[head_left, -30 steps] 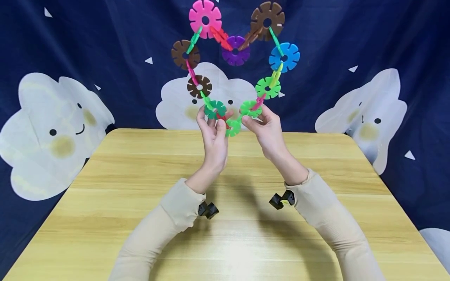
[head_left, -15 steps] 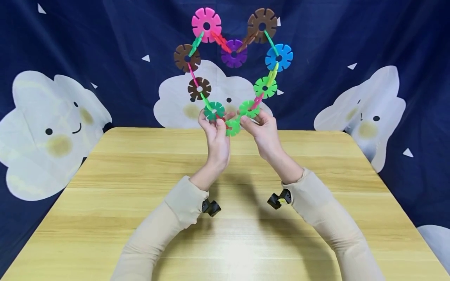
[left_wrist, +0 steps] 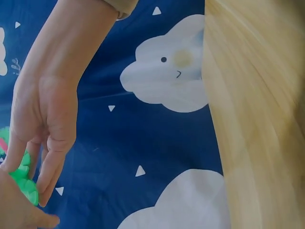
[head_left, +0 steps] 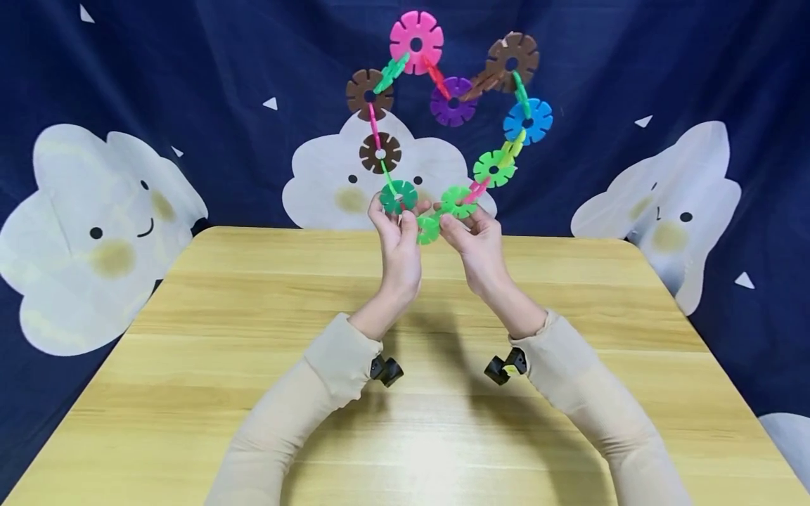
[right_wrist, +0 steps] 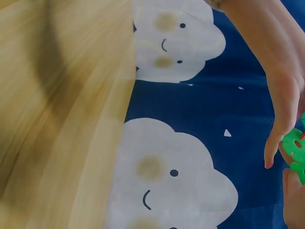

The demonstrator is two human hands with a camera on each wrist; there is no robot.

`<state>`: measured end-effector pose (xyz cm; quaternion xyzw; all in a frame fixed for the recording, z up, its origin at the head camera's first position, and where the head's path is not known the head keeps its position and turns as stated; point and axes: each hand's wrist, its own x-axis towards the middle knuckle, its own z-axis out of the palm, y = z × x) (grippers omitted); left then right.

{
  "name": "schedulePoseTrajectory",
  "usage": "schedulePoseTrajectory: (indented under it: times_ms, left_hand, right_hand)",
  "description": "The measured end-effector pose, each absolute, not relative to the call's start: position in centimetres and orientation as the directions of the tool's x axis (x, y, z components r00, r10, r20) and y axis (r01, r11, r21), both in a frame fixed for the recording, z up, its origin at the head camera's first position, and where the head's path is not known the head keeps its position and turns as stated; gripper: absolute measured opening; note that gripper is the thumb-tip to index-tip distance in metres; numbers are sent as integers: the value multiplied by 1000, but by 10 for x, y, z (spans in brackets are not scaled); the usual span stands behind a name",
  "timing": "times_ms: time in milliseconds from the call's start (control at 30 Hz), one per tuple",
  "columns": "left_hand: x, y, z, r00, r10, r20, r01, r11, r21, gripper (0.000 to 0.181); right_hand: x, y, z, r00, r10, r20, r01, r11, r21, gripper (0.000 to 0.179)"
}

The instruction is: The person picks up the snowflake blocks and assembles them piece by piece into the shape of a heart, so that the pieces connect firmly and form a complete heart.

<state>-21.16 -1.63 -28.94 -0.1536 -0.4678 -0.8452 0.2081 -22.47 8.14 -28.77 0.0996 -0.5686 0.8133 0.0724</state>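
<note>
A loop of colourful notched plastic discs [head_left: 415,27], slotted together in a heart outline, is held up above the far table edge. My left hand [head_left: 401,256] grips its bottom left beside a dark green disc [head_left: 387,194]. Opposite it, my right hand [head_left: 482,253] pinches near a light green disc [head_left: 450,201]. Another light green disc [head_left: 430,233] sits between the hands at the lowest point. Pink, brown [head_left: 529,55], purple [head_left: 444,112] and blue [head_left: 540,125] discs make up the upper part. In the left wrist view, fingers partly hide some green discs [left_wrist: 23,180].
Below the arms lies a light wooden table [head_left: 253,316]. A dark blue curtain [head_left: 209,70] printed with white clouds [head_left: 671,176] hangs behind and beside it. Small black cameras [head_left: 387,370] are worn at both sleeve cuffs.
The top of the loop has tilted to the right, its right lobe now lower than the pink disc. My left hand has shifted slightly right; both hands keep their hold.
</note>
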Motion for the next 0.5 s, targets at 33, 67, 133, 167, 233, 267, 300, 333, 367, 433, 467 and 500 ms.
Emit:
schedulePoseTrajectory:
  times_ms: [33, 67, 133, 167, 233, 267, 300, 333, 367, 433, 467, 500]
  left_hand:
    - [-212, -17, -289, -868, -198, 454, 491, -474, 731, 32]
    - [-212, -17, -289, -871, -189, 454, 485, -475, 734, 32]
    - [-212, -18, -289, -878, -166, 449, 467, -501, 728, 32]
    - [-211, -19, -289, -882, -153, 445, 456, -513, 727, 31]
    - [-211, -20, -288, -894, -130, 430, 428, -533, 730, 32]
    - [-211, -21, -288, -899, -117, 422, 413, -551, 726, 32]
    - [-211, -21, -288, -905, -107, 412, 397, -563, 725, 32]
    - [-211, -22, -287, -911, -99, 401, 382, -572, 726, 32]
    - [-211, -22, -287, -917, -91, 389, 367, -579, 729, 33]
    - [-211, -25, -288, -927, -77, 367, 345, -555, 757, 34]
    - [-211, -26, -288, -931, -66, 360, 338, -535, 775, 35]
    - [-212, -28, -289, -935, -52, 351, 327, -508, 797, 36]
  right_hand:
    - [-225, 82, -287, -970, -2, 241, -227, -339, -913, 18]
    - [-226, 83, -286, -971, -10, 241, -223, -334, -916, 17]
    - [-227, 86, -285, -969, -34, 245, -222, -316, -922, 17]
    - [-227, 88, -284, -967, -48, 250, -223, -309, -925, 18]
    - [-227, 91, -283, -966, -70, 251, -220, -290, -931, 19]
    - [-227, 93, -283, -965, -82, 249, -217, -281, -935, 21]
    - [-227, 95, -283, -964, -95, 246, -213, -271, -939, 22]
    - [-227, 96, -283, -964, -110, 243, -208, -263, -942, 23]
    - [-227, 98, -283, -963, -122, 239, -203, -252, -946, 24]
    - [-226, 99, -283, -964, -131, 230, -196, -231, -953, 23]
    - [-226, 100, -283, -965, -130, 227, -195, -223, -955, 22]
    - [-226, 101, -283, -966, -125, 226, -196, -218, -956, 21]
